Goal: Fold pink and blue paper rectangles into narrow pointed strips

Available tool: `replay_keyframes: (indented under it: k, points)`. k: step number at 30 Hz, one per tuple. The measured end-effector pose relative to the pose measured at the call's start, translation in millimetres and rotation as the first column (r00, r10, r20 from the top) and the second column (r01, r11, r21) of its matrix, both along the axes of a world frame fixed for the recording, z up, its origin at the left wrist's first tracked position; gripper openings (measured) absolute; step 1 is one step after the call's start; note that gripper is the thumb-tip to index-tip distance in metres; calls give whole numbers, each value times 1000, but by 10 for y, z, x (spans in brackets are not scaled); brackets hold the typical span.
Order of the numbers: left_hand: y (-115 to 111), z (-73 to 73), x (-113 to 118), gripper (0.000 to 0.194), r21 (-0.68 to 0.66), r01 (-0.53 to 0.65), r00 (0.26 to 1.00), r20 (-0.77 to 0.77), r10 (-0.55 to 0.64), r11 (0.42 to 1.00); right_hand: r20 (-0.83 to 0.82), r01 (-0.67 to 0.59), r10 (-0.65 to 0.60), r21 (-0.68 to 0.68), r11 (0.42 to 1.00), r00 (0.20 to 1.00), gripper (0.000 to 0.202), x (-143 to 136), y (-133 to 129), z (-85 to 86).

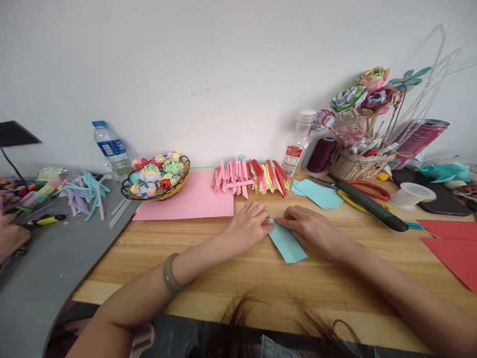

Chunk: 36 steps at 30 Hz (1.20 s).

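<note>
A light blue paper strip [288,243] lies slanted on the wooden table [194,248], with a crease along it. At its far end my left hand [248,223] presses the paper with thumb and fingers. My right hand [311,226] has its index finger and thumb on the same end, the other fingers curled. Both hands' fingertips nearly meet there. Behind my right hand lie more light blue paper pieces [320,193]. Folded pink, red and yellow paper pieces [238,178] stand in a row past my left hand.
Pink sheets [186,204] lie under a basket of paper flowers [160,191]. Scissors [367,204], a bottle [296,141], a thread spool [322,155], a flower pot [359,166] and red paper [452,256] are rightward. Another person's hand [11,236] is at far left.
</note>
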<state>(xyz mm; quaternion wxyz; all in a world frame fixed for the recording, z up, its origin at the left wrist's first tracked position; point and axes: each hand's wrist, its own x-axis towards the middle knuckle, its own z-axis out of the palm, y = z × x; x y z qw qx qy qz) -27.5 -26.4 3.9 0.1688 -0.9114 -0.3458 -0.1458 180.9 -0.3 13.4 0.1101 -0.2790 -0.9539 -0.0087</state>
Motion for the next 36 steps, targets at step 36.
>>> replay_keyframes:
  k: [36]
  points:
    - [-149,-70,-2,18,-41,30,999,19,-29,999,-185,-76,13,-339,938,983,18,77,-25,104]
